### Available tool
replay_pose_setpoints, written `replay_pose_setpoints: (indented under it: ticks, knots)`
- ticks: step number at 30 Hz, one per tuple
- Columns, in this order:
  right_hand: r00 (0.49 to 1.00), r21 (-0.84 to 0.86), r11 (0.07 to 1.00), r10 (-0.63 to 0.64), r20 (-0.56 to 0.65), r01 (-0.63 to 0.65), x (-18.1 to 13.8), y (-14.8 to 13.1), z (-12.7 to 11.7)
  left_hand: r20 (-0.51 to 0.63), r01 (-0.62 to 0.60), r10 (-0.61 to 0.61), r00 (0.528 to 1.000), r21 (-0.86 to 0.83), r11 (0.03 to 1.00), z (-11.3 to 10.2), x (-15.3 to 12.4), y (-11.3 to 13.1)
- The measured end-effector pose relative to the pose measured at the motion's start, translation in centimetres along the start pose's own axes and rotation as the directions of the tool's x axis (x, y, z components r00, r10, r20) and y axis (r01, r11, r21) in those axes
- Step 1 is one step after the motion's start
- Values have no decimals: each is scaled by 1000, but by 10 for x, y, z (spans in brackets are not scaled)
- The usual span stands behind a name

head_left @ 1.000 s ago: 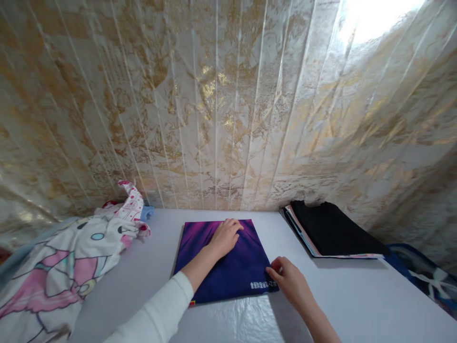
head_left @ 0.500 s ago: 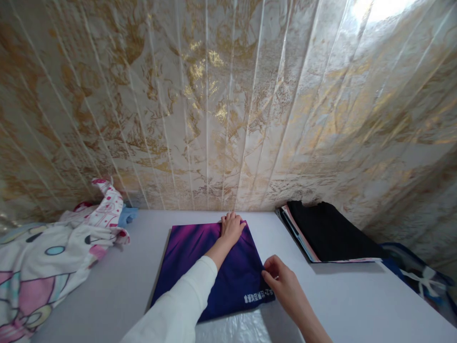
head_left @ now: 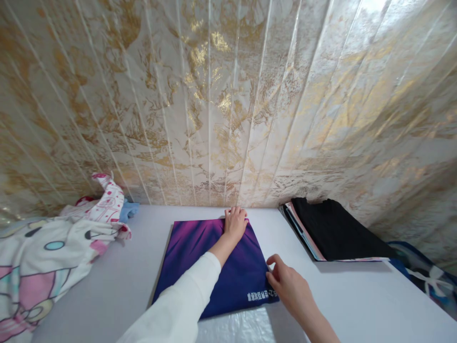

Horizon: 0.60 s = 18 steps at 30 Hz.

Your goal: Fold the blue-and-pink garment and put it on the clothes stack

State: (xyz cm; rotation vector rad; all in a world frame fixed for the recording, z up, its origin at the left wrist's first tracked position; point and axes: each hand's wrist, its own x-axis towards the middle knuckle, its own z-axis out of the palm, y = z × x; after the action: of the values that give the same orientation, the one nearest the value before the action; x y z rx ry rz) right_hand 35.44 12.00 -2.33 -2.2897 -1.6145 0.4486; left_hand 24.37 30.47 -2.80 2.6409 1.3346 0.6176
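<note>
A folded purple-and-navy shirt (head_left: 228, 281) lies on the white table, with white lettering near its front right corner. My left hand (head_left: 235, 223) reaches across it to the far right corner, its fingers curled over the far edge and its thumb at the corner. At the right edge is my right hand (head_left: 285, 281), thumb against the cloth above the lettering and index finger held apart from it. The near part of the shirt is partly covered by my white left sleeve.
A stack of folded clothes with a black garment (head_left: 335, 233) on top sits to the right. A blue-edged bag (head_left: 424, 271) is beyond it. Loose printed white clothing (head_left: 53, 257) lies at left. Shiny clear plastic (head_left: 243, 328) lies in front; a gold-patterned curtain (head_left: 214, 119) hangs behind.
The view has shifted slightly, so everything sits a little differently in the picture. Both hands remain at the same spots on the shirt, and the right index finger and thumb look slightly further apart.
</note>
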Motion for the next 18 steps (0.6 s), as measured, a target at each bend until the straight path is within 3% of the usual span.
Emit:
replay_pose_setpoints:
  ticks: [5,13,15,18]
  knots:
    - [994,36,998,-52,-101,56,0,0,1,77,-47,46,996,18,999,-14,-18,21]
    - [998,-169,985,-50,-35,43,20,-18,7,320,159,-175,931,76,984,-15,-34,63]
    - [999,-120,992,-46,-14,44,25,-19,6,364,185,-196,910,67,980,-14,-30,71]
    - [999,92,995,-41,8,40,30,-15,6,416,207,-201,887,31,978,-14,-20,79]
